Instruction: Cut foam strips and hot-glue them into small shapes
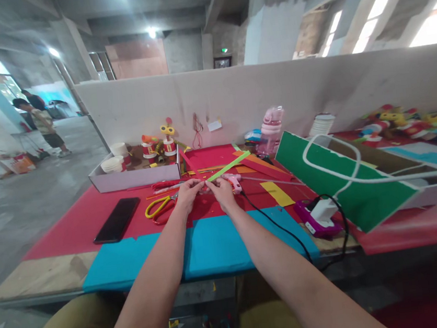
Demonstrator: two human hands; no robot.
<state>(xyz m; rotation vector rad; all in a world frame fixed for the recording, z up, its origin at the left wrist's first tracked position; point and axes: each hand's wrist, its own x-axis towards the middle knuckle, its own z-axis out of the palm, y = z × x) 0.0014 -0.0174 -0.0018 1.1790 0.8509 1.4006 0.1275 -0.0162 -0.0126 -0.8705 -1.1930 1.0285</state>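
Over the red-covered table, my left hand [189, 194] pinches the near end of a red paper strip [190, 164], which slants up and to the left. My right hand [222, 191] is closed on the lower end of a light green paper strip [230, 166] that points up and to the right. The two ends meet between my fingertips; whether they are joined is too small to tell. Beside my left hand lie scissors [156, 208] with yellow and red handles. A pink glue gun [235, 182] rests just beyond my right hand, partly hidden by it.
A black phone [117, 221] lies at left, near blue paper [216, 246] along the front edge. Behind stands a tray [137, 178] with paper cups and figures. To the right are a yellow paper piece [277, 193], a purple power socket [315, 222], a green board [342, 181] and a pink bottle [272, 129].
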